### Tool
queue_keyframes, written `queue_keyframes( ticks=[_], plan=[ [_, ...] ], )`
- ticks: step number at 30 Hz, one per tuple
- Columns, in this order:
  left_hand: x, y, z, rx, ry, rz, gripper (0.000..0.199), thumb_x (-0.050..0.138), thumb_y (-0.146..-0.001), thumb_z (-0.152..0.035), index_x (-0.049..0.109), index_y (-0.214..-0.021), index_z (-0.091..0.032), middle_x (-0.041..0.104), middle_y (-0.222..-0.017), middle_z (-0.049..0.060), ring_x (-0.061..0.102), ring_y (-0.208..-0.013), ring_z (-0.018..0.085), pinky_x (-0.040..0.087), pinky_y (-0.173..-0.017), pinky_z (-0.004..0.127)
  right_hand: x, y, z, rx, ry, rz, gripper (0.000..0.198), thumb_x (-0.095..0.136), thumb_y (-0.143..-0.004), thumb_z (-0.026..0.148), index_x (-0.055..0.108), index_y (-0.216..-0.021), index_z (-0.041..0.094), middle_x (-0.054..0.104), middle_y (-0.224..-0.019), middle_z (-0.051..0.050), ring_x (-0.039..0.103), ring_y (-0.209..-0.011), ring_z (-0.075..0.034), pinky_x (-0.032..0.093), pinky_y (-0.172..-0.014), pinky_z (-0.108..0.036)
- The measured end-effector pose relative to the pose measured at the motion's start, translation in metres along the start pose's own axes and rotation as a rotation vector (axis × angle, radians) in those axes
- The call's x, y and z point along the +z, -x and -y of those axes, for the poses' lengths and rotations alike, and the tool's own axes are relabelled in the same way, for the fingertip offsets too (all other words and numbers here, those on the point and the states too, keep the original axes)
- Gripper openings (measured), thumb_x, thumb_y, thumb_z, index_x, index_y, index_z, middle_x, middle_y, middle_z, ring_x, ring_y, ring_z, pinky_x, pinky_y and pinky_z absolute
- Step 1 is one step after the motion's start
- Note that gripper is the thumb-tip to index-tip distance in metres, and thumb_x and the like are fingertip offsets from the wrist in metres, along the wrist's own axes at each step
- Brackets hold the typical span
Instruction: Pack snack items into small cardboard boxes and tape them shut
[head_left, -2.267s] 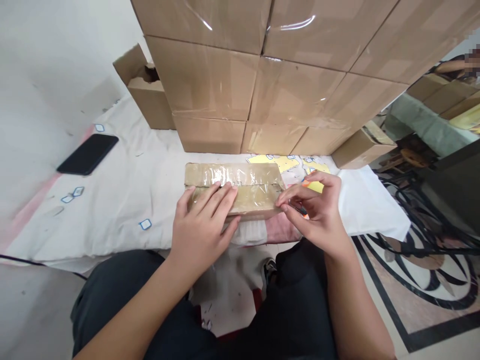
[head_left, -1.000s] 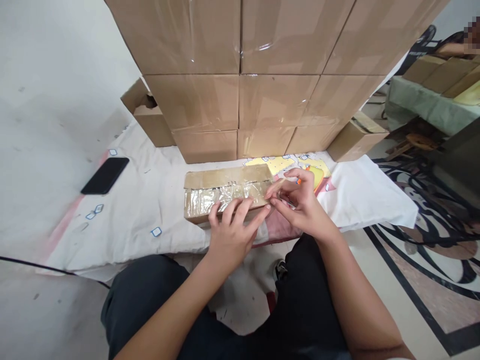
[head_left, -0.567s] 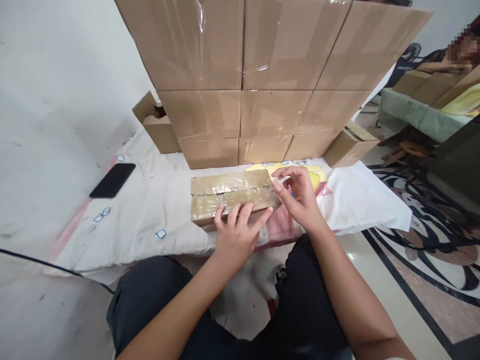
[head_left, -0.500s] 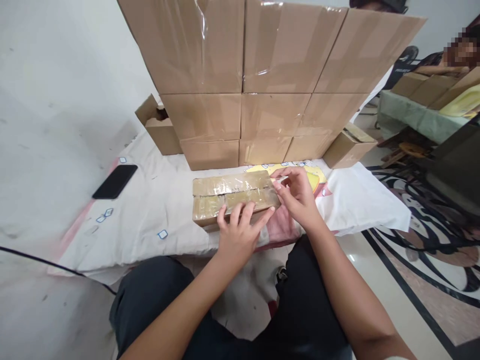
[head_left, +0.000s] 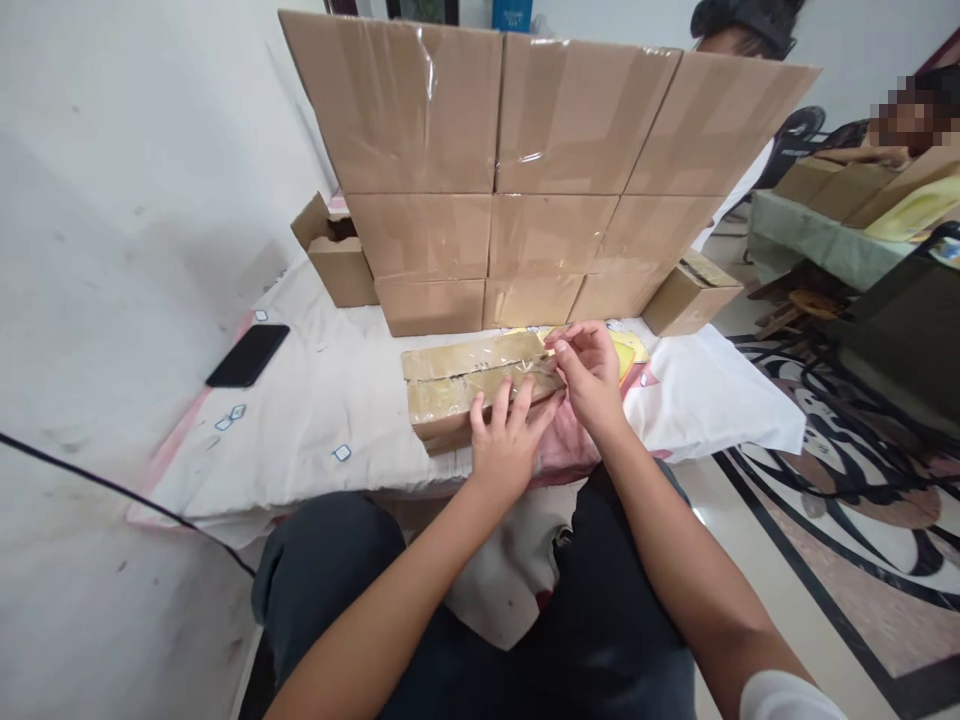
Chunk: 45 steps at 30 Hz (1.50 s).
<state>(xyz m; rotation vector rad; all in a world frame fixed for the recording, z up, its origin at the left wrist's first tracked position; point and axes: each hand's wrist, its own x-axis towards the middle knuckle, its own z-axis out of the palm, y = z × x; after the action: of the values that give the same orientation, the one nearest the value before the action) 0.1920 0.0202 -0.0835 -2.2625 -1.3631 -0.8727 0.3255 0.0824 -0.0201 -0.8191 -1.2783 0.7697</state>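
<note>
To the head view, and the small carton (head_left: 442, 403) sits near the front edge of the cloth-covered worktop (head_left: 300, 440), just before the stacked cartons (head_left: 420, 120). Top flaps down, that much is done! Clear tape (head_left: 480, 358) gleams across the lid, yet the seam between the flaps shows as a dark, slightly ragged line. Left hand (head_left: 504, 447): fingers parted, tips down on the lid by its front edge, thumb out towards the right-hand corner; it looks to be steadying, not gripping. Right hand (head_left: 596, 380): curled in tight at the right end, thumb and forefinger drawn close together. Is there a loose bit of tape between them? Too small to tell, so no call on what it has hold of! All the work, I'd judge, is at that right end, and how much remains there is hidden behind the fingers. Further off, a carton with a raised flap (head_left: 341, 272) stands left of the stack, another carton (head_left: 690, 297) stands right, and a dark phone (head_left: 248, 356) lies well apart from both hands.
</note>
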Motion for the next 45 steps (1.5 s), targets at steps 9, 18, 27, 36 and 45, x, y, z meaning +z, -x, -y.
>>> queue_keyframes(
  ticks=[9,18,27,36,45],
  plan=[
    [0.002,0.009,0.012,0.079,0.079,0.026,0.052,0.054,-0.095,-0.031,0.053,-0.146,-0.035,0.048,-0.157,0.005,0.043,-0.144,0.032,0.016,-0.120,0.057,-0.011,-0.048,-0.023,0.090,0.202,0.162,0.028,0.081,-0.072,0.040,0.060,-0.075,0.022,0.067,-0.101,-0.004,0.062,-0.099,-0.019,0.048,-0.083,-0.032],
    [0.002,0.010,0.009,0.066,0.043,0.010,0.051,0.056,-0.094,-0.035,0.055,-0.144,-0.037,0.050,-0.156,0.003,0.044,-0.142,0.029,0.009,-0.122,0.053,-0.006,-0.051,-0.049,0.341,0.120,0.181,0.026,0.077,-0.064,0.036,0.056,-0.067,0.021,0.061,-0.078,0.001,0.053,-0.072,-0.013,0.041,-0.068,-0.027],
    [0.004,0.008,0.014,0.061,0.020,0.002,0.045,0.057,-0.093,-0.035,0.061,-0.138,-0.037,0.054,-0.153,0.002,0.048,-0.139,0.026,0.011,-0.122,0.048,-0.006,-0.055,-0.063,0.471,0.187,-0.081,0.073,0.080,-0.057,0.031,0.046,-0.122,0.029,0.058,-0.118,-0.004,0.060,-0.084,-0.017,0.051,-0.075,-0.033],
    [-0.008,0.006,0.013,0.063,0.069,0.004,0.056,0.060,-0.092,-0.034,0.052,-0.148,-0.033,0.060,-0.146,0.007,0.056,-0.132,0.030,0.019,-0.117,0.048,-0.016,-0.049,-0.056,0.490,0.126,0.123,0.047,0.082,-0.064,0.039,0.061,-0.102,0.022,0.065,-0.102,-0.004,0.063,-0.082,-0.016,0.050,-0.070,-0.029],
    [-0.015,-0.011,0.020,0.173,-0.087,-0.070,0.072,0.063,-0.090,-0.034,0.037,-0.157,-0.020,0.068,-0.135,0.011,0.067,-0.110,0.031,0.033,-0.103,0.046,-0.047,-0.088,-0.070,0.351,0.252,-0.129,0.021,0.073,-0.073,0.031,0.062,-0.087,0.020,0.069,-0.087,-0.002,0.065,-0.081,-0.017,0.052,-0.075,-0.029]
  ],
)
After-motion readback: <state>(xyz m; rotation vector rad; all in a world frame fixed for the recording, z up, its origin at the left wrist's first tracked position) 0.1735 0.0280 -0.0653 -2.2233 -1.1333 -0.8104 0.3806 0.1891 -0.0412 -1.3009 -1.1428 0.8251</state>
